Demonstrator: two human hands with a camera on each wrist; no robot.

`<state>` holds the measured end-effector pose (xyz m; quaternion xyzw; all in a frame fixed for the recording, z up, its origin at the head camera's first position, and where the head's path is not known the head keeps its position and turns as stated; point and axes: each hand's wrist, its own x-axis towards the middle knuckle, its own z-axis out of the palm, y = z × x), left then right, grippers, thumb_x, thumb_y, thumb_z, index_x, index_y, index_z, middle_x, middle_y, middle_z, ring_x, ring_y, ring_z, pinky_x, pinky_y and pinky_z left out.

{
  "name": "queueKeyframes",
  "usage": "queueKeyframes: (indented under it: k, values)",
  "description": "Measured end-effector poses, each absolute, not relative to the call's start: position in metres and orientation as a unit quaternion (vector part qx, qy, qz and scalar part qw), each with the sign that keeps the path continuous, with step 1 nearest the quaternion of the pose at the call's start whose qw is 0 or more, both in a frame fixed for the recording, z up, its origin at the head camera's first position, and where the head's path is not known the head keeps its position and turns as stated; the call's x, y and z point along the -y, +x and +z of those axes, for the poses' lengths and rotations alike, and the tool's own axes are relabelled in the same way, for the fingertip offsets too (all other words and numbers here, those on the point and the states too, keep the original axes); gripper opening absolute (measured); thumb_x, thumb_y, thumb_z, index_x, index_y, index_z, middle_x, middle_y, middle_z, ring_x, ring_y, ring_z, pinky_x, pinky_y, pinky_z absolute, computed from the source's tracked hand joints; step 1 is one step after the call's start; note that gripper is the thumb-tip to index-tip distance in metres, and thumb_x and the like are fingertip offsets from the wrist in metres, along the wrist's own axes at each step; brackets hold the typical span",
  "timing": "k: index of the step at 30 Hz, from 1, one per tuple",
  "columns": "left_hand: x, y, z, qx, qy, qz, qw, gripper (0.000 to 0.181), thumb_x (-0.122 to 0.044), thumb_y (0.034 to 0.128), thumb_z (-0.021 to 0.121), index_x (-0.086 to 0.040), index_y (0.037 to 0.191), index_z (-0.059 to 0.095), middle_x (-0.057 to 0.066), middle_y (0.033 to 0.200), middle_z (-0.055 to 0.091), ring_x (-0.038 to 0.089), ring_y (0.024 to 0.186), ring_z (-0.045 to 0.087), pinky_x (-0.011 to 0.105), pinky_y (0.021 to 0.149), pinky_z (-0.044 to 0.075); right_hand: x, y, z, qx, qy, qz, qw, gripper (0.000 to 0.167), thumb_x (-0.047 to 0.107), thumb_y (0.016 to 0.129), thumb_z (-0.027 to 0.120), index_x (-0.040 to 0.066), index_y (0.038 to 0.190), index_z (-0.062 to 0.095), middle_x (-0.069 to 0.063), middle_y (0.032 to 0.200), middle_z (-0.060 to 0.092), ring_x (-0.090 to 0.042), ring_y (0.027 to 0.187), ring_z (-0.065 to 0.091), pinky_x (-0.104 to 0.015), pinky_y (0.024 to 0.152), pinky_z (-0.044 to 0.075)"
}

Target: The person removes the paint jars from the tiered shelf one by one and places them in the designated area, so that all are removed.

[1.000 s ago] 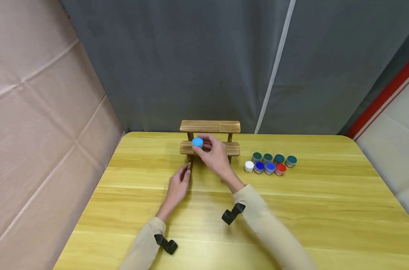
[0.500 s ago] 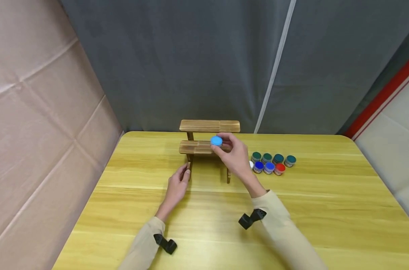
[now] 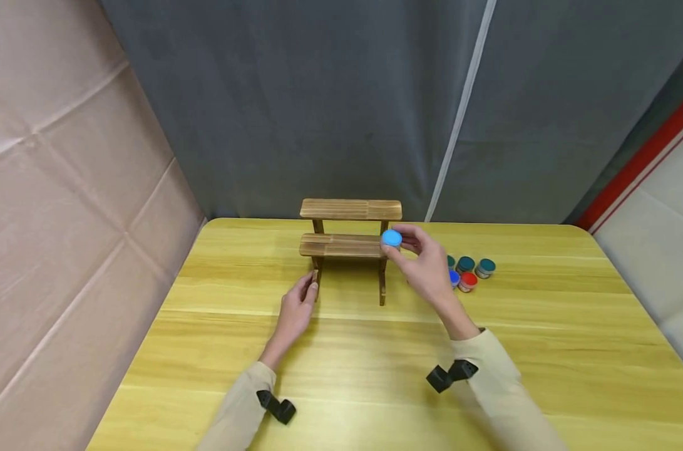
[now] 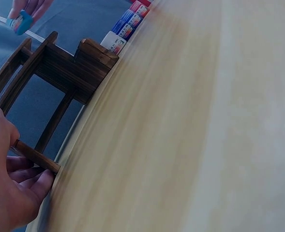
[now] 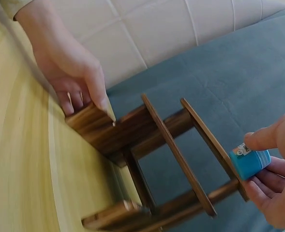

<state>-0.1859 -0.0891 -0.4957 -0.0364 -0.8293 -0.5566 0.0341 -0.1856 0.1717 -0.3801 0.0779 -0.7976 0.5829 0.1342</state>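
A two-tier wooden rack (image 3: 341, 245) stands near the table's back edge. At its left side, my left hand (image 3: 296, 311) pinches the front end of the rack's left leg between thumb and fingers, seen close in the left wrist view. My right hand (image 3: 426, 263) holds a small paint jar (image 3: 392, 238) with a light blue lid, thumb on one side and fingers on the other. In the head view the jar appears at the right end of the lower shelf; the right wrist view shows the blue jar (image 5: 250, 162) held in the air beside the rack.
Right of the rack stand several paint jars in two rows, among them a red-lidded jar (image 3: 468, 282) and a teal-lidded jar (image 3: 486, 268). My right hand hides some of them; the left wrist view shows a white jar (image 4: 113, 43). A grey curtain (image 3: 296, 106) hangs behind the table.
My right hand has moved rightward with the light blue jar, from the left end of the rack to its right end. The left hand and rack have stayed put.
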Motion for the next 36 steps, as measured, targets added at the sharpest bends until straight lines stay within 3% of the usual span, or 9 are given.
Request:
queueKeyframes:
  k: [5, 7, 12, 14, 23, 36]
  values:
    - [0.088, -0.185, -0.495, 0.828, -0.038, -0.558, 0.033, 0.047, -0.021, 0.1076, 0.048, 0.001, 0.149, 0.046, 0.024, 0.149, 0.051, 0.037, 0.136, 0.053, 0.044, 0.112, 0.048, -0.189, -0.179, -0.379, 0.813, 0.061, 0.56, 0.146, 0.042, 0.014, 0.091, 0.077, 0.001, 0.129, 0.064, -0.016, 0.125, 0.067, -0.026, 0.113, 0.067, -0.013, 0.095, 0.054]
    - [0.089, -0.185, -0.495, 0.829, -0.039, -0.557, 0.034, 0.047, -0.021, 0.1077, 0.048, 0.002, 0.149, 0.046, 0.024, 0.149, 0.051, 0.037, 0.136, 0.053, 0.044, 0.112, 0.048, -0.196, -0.177, -0.378, 0.817, 0.058, 0.554, 0.152, 0.042, 0.015, 0.091, 0.077, 0.0, 0.129, 0.063, -0.016, 0.125, 0.068, -0.02, 0.11, 0.068, -0.01, 0.093, 0.053]
    - [0.089, -0.185, -0.495, 0.833, -0.038, -0.55, 0.041, 0.047, -0.022, 0.1076, 0.048, 0.002, 0.148, 0.047, 0.024, 0.147, 0.053, 0.036, 0.135, 0.054, 0.044, 0.112, 0.049, -0.212, -0.174, -0.377, 0.818, 0.054, 0.548, 0.165, 0.043, 0.017, 0.092, 0.077, -0.001, 0.129, 0.063, -0.016, 0.123, 0.069, 0.003, 0.1, 0.063, -0.009, 0.093, 0.053]
    - [0.089, -0.185, -0.495, 0.834, -0.036, -0.549, 0.045, 0.047, -0.022, 0.1073, 0.049, 0.002, 0.148, 0.048, 0.023, 0.146, 0.055, 0.036, 0.134, 0.056, 0.044, 0.112, 0.049, -0.217, -0.173, -0.378, 0.816, 0.053, 0.55, 0.168, 0.044, 0.017, 0.092, 0.077, -0.001, 0.129, 0.063, -0.017, 0.123, 0.069, 0.007, 0.098, 0.062, -0.009, 0.093, 0.053]
    - [0.088, -0.184, -0.494, 0.831, -0.028, -0.554, 0.036, 0.047, -0.024, 0.1077, 0.048, 0.0, 0.148, 0.048, 0.022, 0.148, 0.053, 0.035, 0.136, 0.054, 0.044, 0.113, 0.048, -0.238, -0.17, -0.384, 0.817, 0.015, 0.547, 0.181, 0.045, 0.017, 0.091, 0.077, -0.001, 0.13, 0.063, -0.016, 0.125, 0.067, 0.009, 0.097, 0.06, -0.002, 0.09, 0.049]
    - [0.088, -0.184, -0.494, 0.829, -0.032, -0.557, 0.031, 0.048, -0.024, 0.1079, 0.048, 0.0, 0.149, 0.047, 0.023, 0.149, 0.052, 0.036, 0.136, 0.054, 0.044, 0.112, 0.048, -0.266, -0.168, -0.4, 0.817, -0.052, 0.54, 0.194, 0.047, 0.019, 0.091, 0.077, 0.0, 0.132, 0.062, -0.008, 0.122, 0.067, 0.009, 0.096, 0.061, -0.003, 0.09, 0.05]
